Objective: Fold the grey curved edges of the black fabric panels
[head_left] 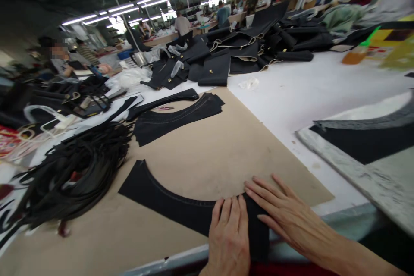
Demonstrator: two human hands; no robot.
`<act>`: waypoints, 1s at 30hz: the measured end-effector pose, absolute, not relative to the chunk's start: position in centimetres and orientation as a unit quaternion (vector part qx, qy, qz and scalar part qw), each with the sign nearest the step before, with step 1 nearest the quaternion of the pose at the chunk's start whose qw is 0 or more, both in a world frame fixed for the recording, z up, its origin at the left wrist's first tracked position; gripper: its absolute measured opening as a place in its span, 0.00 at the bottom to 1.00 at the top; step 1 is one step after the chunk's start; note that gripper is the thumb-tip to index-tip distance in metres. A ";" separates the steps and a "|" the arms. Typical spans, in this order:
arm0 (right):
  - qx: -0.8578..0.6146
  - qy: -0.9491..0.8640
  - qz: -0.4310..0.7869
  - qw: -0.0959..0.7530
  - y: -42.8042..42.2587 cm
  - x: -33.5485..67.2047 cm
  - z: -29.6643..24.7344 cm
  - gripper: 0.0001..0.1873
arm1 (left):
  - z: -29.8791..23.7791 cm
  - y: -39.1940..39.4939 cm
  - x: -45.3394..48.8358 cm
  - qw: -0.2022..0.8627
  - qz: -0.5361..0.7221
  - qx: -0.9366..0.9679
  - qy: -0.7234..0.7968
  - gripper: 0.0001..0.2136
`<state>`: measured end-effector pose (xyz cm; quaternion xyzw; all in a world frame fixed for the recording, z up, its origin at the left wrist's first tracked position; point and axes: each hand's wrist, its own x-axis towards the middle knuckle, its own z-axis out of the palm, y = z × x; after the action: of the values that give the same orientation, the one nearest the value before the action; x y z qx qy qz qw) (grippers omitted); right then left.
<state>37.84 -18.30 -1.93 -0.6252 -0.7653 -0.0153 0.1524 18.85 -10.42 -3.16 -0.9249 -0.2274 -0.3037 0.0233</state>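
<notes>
A curved black fabric piece (181, 207) with a stitched inner edge lies on brown paper (207, 155) at the table's near edge. My left hand (230, 228) rests flat on its right part, fingers stretched forward. To the right, my right hand (284, 209) lies with fingers extended and spread over the piece's right end. Farther back is a stack of similar curved black pieces (177, 118). Small red-handled snips (166, 108) lie beside that stack.
A heap of black straps (84, 177) is at left. Black bags (213, 67) are piled across the back. At right, another black piece (365, 138) lies on a marbled board (349, 177). A bottle of orange liquid (355, 54) stands at back right. Other people are in the background.
</notes>
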 end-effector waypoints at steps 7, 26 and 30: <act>-0.615 -0.771 -0.092 0.133 -18.0 38.6 -4.9 0.32 | 0.2 -8.4 14.3 -0.117 -0.232 -0.935 -0.240 0.18; -0.654 -0.735 -0.037 0.172 -16.6 35.8 -1.4 0.23 | -1.1 -7.0 12.4 0.032 -0.185 -0.955 -0.230 0.23; -0.661 -0.731 -0.025 0.169 -16.4 35.4 -1.1 0.19 | -1.3 -7.4 12.8 -0.010 -0.163 -0.964 -0.207 0.24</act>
<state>35.36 -16.43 -1.10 -0.6609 -0.7309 -0.0246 0.1688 12.78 -7.41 -1.26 -0.9645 -0.2073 -0.1634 -0.0095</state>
